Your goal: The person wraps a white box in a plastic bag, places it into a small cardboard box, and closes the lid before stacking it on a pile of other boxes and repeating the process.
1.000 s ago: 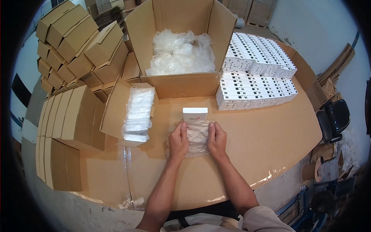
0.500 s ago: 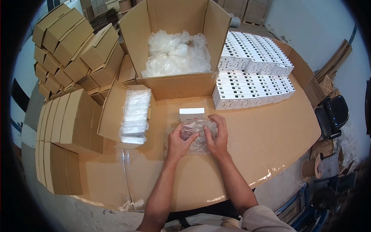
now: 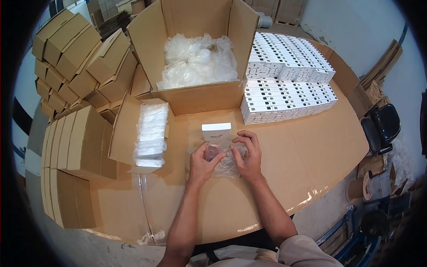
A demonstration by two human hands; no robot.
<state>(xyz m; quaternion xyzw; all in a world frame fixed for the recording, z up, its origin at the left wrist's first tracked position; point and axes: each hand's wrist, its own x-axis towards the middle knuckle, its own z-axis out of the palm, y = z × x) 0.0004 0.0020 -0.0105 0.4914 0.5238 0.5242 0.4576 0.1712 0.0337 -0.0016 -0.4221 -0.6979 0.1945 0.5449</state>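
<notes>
A crumpled clear plastic bag point(image 3: 226, 166) is held between my two hands, low over the cardboard-covered table. My left hand point(image 3: 202, 163) pinches the bag's left side with thumb and fingers. On the right side, my right hand point(image 3: 247, 156) has its fingers curled round the thin plastic. Just beyond my fingertips lies a white box point(image 3: 216, 129) with a small red mark, its near part hidden by the bag and hands. To the left, an open carton point(image 3: 120, 129) holds a row of plastic-wrapped white packages point(image 3: 151, 133).
A large open carton point(image 3: 202, 99) of clear plastic bags point(image 3: 200, 62) stands at the back. White boxes point(image 3: 289, 100) are stacked at the back right. Brown cartons point(image 3: 78, 142) are piled on the left. A black chair point(image 3: 381, 129) stands off the table's right edge.
The view has shifted slightly. My fingers have moved on the bag, with my right fingers more curled, and more of the white box's front with the red mark shows.
</notes>
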